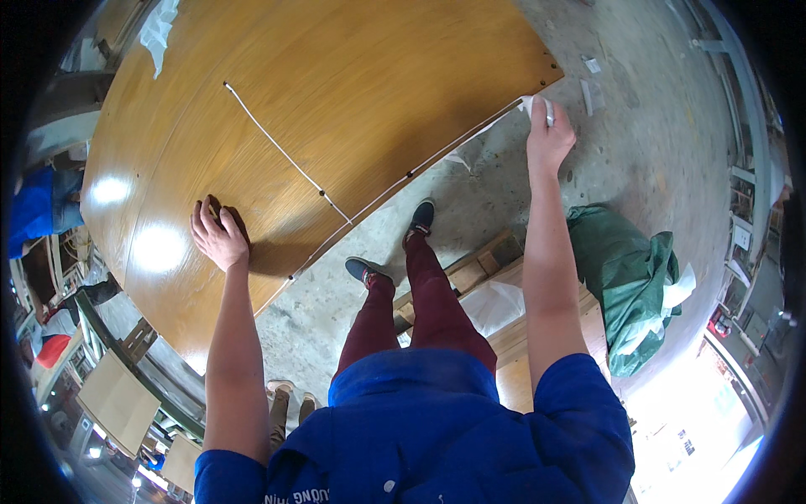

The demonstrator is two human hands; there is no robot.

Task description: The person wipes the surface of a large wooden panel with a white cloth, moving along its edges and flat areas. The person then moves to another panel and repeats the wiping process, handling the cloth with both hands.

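A large, glossy wooden panel (403, 76) with a curved outer side lies before me. My left hand (220, 239) rests palm down on it, fingers bent and apart, with no held object visible. At the panel's far right corner, my right hand (550, 144) is closed around a crumpled thin white material (527, 104), partly hidden by the fingers. A narrow white strip (453, 144) follows the straight near edge up to that hand. Another white strip (277, 141) runs across the panel and meets the edge. Dark round spots (410, 175) dot the edge and corner.
A thin white sheet (158, 34) lies on the panel's far left. Right of me are a green sack (617, 277) and wooden boards (546, 328) on the concrete floor (663, 143). Another person's feet (294, 395) show behind my left side. A person in blue (35, 210) is at far left.
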